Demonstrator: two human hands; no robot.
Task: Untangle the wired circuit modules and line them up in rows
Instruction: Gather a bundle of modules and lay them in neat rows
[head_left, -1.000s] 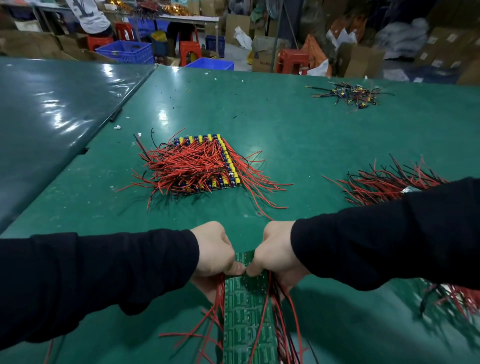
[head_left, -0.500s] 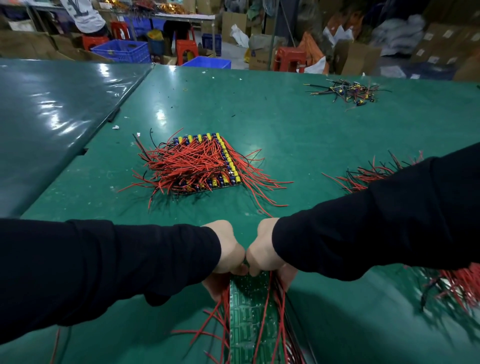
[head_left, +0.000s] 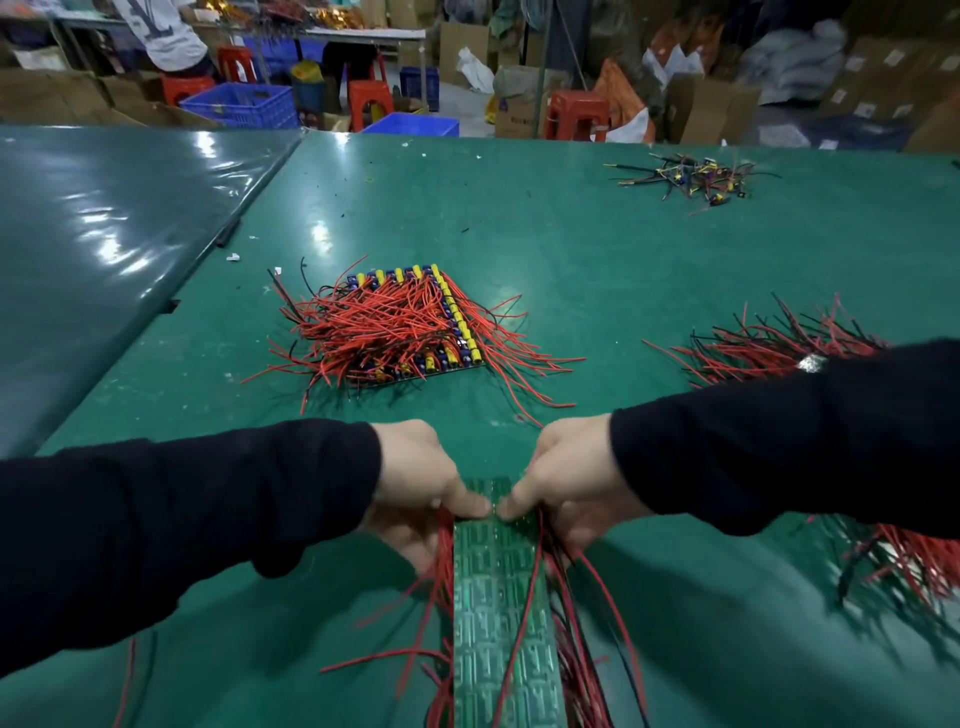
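A long green strip of circuit modules runs from the bottom edge up to my hands, solder side up, with red and black wires spilling from both long sides. My left hand grips its far end from the left, thumb pressed on top. My right hand grips the same end from the right, thumb on top, the two thumbs almost touching. A square panel of modules with yellow and blue parts and a mass of red wires lies farther away at table centre.
A heap of red and black wired modules lies behind my right sleeve and continues under it. A small tangle of loose parts sits at the far right. The green table joins a darker one on the left. Crates, stools and a person stand beyond.
Both hands shifted slightly away from me along the strip's far end, and the thumbs now press flat on top of it. My right arm dropped lower, uncovering more of the wire heap.
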